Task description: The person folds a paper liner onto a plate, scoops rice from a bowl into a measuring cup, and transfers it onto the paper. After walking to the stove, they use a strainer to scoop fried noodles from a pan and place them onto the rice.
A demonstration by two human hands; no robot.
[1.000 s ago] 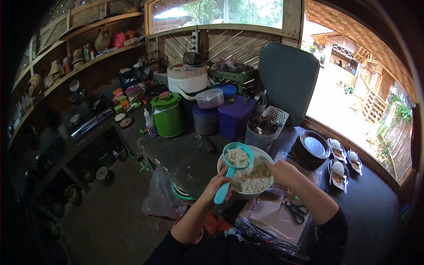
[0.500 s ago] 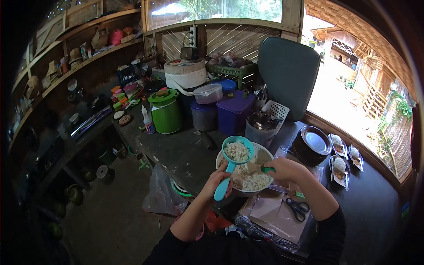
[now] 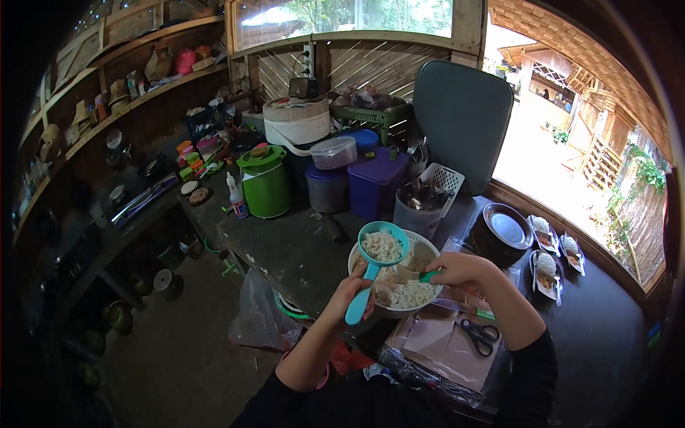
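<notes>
My left hand (image 3: pixel 349 298) is closed around the handle of a turquoise ladle (image 3: pixel 359 307). Cooked rice (image 3: pixel 382 245) fills the ladle's round cup, which is over the left side of a white bowl (image 3: pixel 430 249). More rice (image 3: pixel 410 294) lies inside that bowl. On the bowl's right, my right hand (image 3: pixel 457 269) grips a green-handled spatula (image 3: pixel 429 276), whose pale blade reaches down into the bowl beside the rice. The ladle's cup hides part of the bowl's far side.
Black scissors (image 3: pixel 479 337) lie on brown paper sheets (image 3: pixel 435 335) by my right forearm. Stacked plates (image 3: pixel 506 228) and several small servings of rice (image 3: pixel 546 265) stand to the right. Behind the bowl are a cutlery container (image 3: pixel 416 217), a purple bin (image 3: pixel 371 189) and a green pot (image 3: pixel 266 189).
My right hand and the spatula have shifted slightly, with the handle now tilted more. The left hand and the rice-filled ladle stay almost in place.
</notes>
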